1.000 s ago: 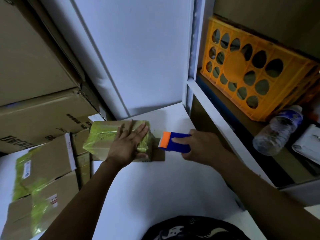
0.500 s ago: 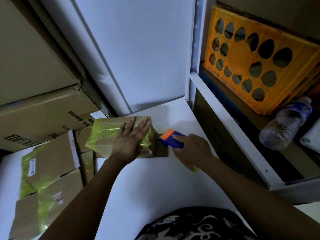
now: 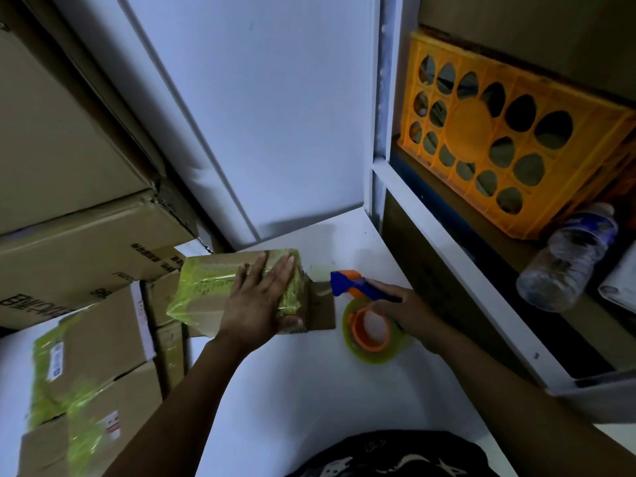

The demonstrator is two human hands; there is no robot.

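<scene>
Cardboard cartons (image 3: 86, 242) fill the upper left of the frame, stacked above smaller taped boxes (image 3: 96, 366) at the lower left, which stand on a white table (image 3: 309, 390). Just right of them, near the centre, a small parcel (image 3: 203, 294) wrapped in glossy yellow-green tape rests on the table. The left hand (image 3: 256, 304) lies flat on top of the parcel, its fingers straight and close together, pressing down, with the thumb at the near right corner. A bare brown flap (image 3: 323, 309) sticks out from the parcel's right end. Right of it, the right hand (image 3: 409, 315) grips a blue and orange tape dispenser (image 3: 347, 285), fingers curled round the handle, and the blue nose meets the flap's upper edge. The tape roll (image 3: 373, 339) sits below on an orange hub; whether it touches the table is unclear. At the upper right an orange crate (image 3: 499, 142) stands on a shelf, and a clear plastic bottle (image 3: 568, 259) lies just below it at the right edge.
</scene>
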